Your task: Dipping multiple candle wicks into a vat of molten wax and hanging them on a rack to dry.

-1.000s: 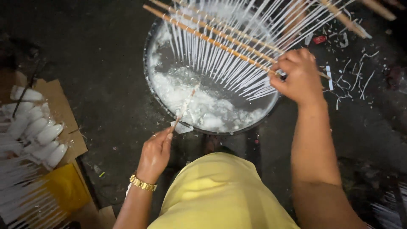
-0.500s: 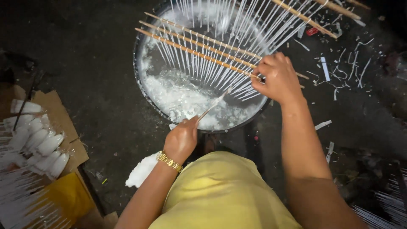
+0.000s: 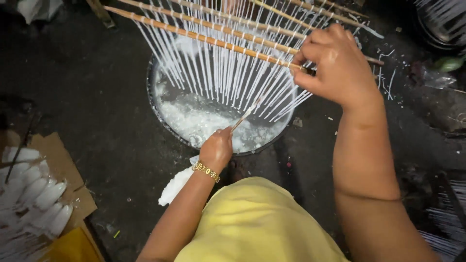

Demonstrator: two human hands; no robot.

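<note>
My right hand (image 3: 335, 65) grips the near end of a wooden rod (image 3: 204, 38) from which many thin white candles (image 3: 228, 73) hang over a round dark basin (image 3: 160, 119) of white wax (image 3: 199, 121). Several more such rods with candles lie behind it. My left hand (image 3: 217, 149), wearing a gold bracelet, holds a thin wax-coated stick (image 3: 245, 115) whose tip touches the lower ends of the hanging candles above the basin's near side.
A white lump (image 3: 174, 184) lies on the dark floor by my left wrist. Cardboard (image 3: 58, 165) with white wax pieces (image 3: 39, 194) sits at the left. Broken candle bits (image 3: 388, 82) are scattered right of the basin. More thin white candles show at the right edge (image 3: 444, 218).
My left hand has lifted from the basin's near rim and moved right, bringing the stick up to the hanging candles. The view has drawn closer to the basin.
</note>
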